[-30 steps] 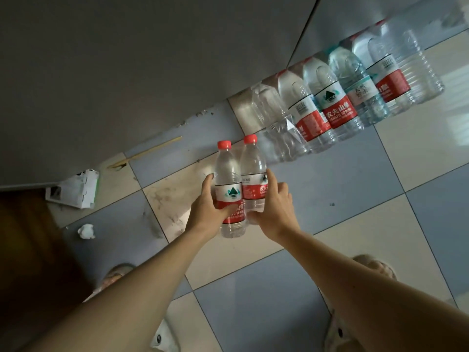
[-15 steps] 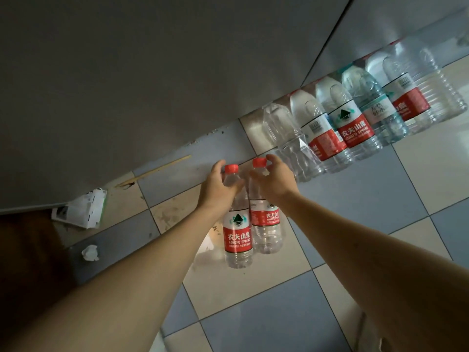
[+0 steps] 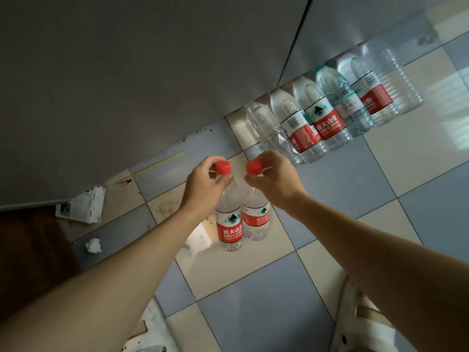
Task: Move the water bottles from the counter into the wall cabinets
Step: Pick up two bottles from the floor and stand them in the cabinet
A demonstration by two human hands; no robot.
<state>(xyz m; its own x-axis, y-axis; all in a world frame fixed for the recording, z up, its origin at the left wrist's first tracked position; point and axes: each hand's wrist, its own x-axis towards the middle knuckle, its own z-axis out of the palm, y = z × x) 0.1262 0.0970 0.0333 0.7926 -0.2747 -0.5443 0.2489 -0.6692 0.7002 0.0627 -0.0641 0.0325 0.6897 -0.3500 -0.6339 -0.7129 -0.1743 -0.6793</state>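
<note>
Two clear water bottles with red caps and red labels stand upright and touching on the tiled floor, the left bottle (image 3: 229,219) under the left hand (image 3: 205,188) and the right bottle (image 3: 255,217) under the right hand (image 3: 275,181); both look nearly full. Each hand's grip pinches its bottle at the neck just below the cap, fingers curled, forearms reaching forward and down; a row of larger bottles (image 3: 327,115) lies near them along the grey cabinet front (image 3: 127,85).

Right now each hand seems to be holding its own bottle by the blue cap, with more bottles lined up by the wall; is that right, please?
Not quite: the caps are red, not blue. The head view shows the left hand pinching the red cap of one bottle and the right hand another bottle, with more bottles by the wall.
</note>
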